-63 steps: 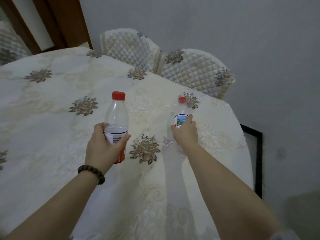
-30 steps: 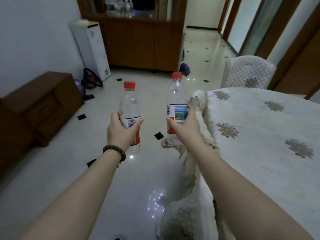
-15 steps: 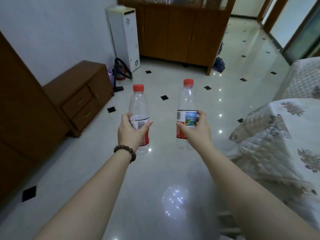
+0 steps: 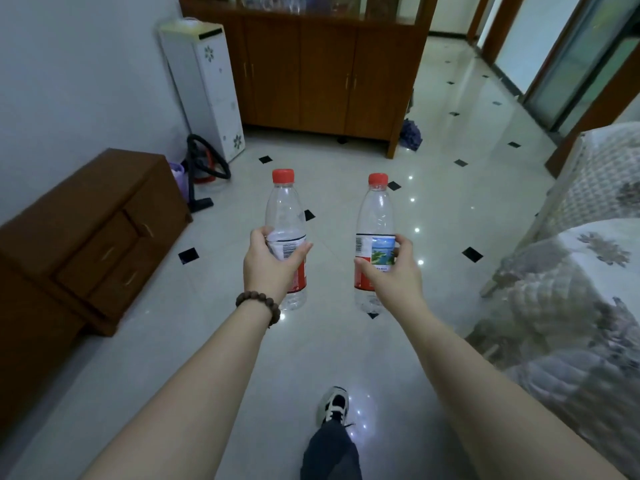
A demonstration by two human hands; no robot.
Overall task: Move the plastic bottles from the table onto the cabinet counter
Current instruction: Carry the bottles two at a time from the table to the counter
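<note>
My left hand grips a clear plastic bottle with a red cap around its labelled middle, upright in the air over the floor. My right hand holds a second clear red-capped bottle the same way, its label showing a landscape picture. Both bottles look empty. The tall wooden cabinet stands ahead at the far wall; its counter edge runs along the top of the frame, with several bottles on it. The cloth-covered table lies at my right.
A low brown drawer chest lines the left wall. A white water dispenser and a vacuum cleaner stand left of the cabinet. A covered chair is at the right. My shoe steps on the glossy tiled floor.
I have turned away from the table and walked toward the cabinet, carrying both bottles upright. The cabinet is now more centred ahead and the table has slid to the right edge.
</note>
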